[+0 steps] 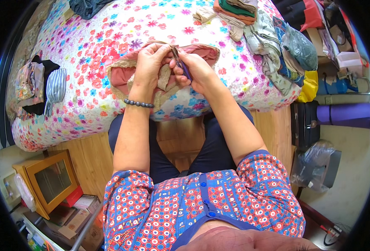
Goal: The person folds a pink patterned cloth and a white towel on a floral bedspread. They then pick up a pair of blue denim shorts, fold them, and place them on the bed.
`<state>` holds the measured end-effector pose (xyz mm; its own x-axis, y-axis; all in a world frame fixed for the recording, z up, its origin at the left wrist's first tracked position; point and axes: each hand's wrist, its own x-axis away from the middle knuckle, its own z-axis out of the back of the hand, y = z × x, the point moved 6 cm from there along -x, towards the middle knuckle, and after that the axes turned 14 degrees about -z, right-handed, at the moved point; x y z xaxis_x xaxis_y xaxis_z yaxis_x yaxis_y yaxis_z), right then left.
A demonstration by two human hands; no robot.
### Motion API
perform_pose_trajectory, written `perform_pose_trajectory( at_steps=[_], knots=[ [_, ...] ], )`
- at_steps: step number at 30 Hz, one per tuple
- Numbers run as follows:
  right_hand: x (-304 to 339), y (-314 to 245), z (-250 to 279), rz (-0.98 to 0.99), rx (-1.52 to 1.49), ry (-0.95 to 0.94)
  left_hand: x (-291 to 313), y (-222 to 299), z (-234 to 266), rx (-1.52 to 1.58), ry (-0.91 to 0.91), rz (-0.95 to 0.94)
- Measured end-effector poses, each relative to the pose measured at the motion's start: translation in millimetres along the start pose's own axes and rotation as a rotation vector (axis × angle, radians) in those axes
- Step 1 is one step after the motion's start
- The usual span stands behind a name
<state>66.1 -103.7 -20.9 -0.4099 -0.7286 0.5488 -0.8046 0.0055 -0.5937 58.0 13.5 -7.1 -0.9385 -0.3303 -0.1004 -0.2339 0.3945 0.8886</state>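
A: What are the hands doing?

B: The left hand (149,60) is pinched nearly closed, thumb and fingertips gripping the upper edge of a pink-and-beige garment (123,74). The right hand (196,70) is curled around the dark handles of what look like small scissors (184,70), their tips pointing up to that pinch.

A: Why hold them so close together?

B: My guess is that the left pinch steadies the edge exactly where the tips meet it, and the short reach gives the right hand fine control. Whether the blades are parted, I can't tell; the fingers hide too much.

A: And where is the garment itself?

B: Under and around both hands, on the near part of the bed (109,21), its pink side spread out left and right. Probably the mattress takes its weight, so only the edge needs lifting.

A: What lies further out?

B: Well to the right, a folded stack (237,11) and some patterned clothes (263,44); well to the left, a striped cloth (56,85) beside a floral one (30,83). They sit aside, presumably to leave the middle free for the hands.
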Motion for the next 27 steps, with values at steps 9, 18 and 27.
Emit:
perform_pose_trajectory(
  at_steps=[9,18,27],
  knots=[
    [4,-9,2,0.053,0.054,0.079,2,-7,-5,0.007,-0.110,0.022],
    [4,-14,0,0.067,0.082,0.065,-1,-6,-1,-0.062,-0.125,-0.006],
    [15,-32,9,0.285,0.164,0.113,-5,-6,12,0.014,-0.039,-0.023]
  ],
)
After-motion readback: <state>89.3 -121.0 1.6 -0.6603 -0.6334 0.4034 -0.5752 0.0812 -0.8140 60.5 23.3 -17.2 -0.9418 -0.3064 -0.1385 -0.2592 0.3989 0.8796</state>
